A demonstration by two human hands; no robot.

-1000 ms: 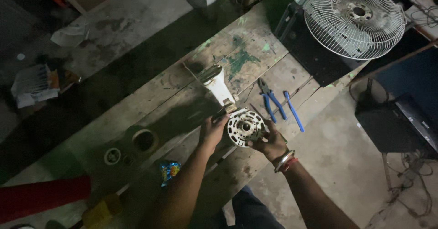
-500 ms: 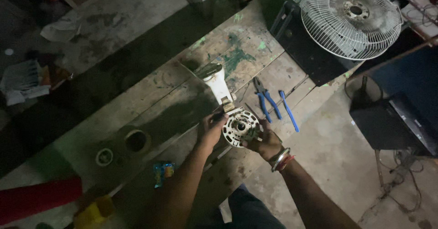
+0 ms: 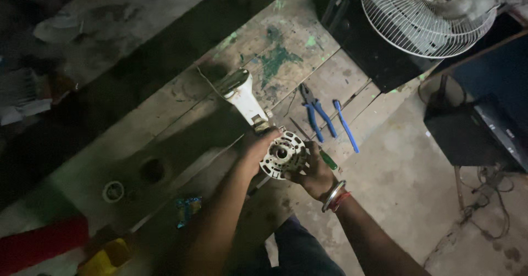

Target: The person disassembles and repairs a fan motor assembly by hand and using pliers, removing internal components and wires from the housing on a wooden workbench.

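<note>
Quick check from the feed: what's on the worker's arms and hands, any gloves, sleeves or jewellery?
No gloves and no sleeves in view: both forearms are bare. The right hand has a silver metal bangle and a red thread band at the wrist. The left hand wears nothing visible.

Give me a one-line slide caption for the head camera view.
Both hands, left and right, grip a round white fan motor housing over a paint-stained wooden workbench.

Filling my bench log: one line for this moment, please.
left hand + right hand: grip round fan motor housing | bench: blue pliers beside
</note>
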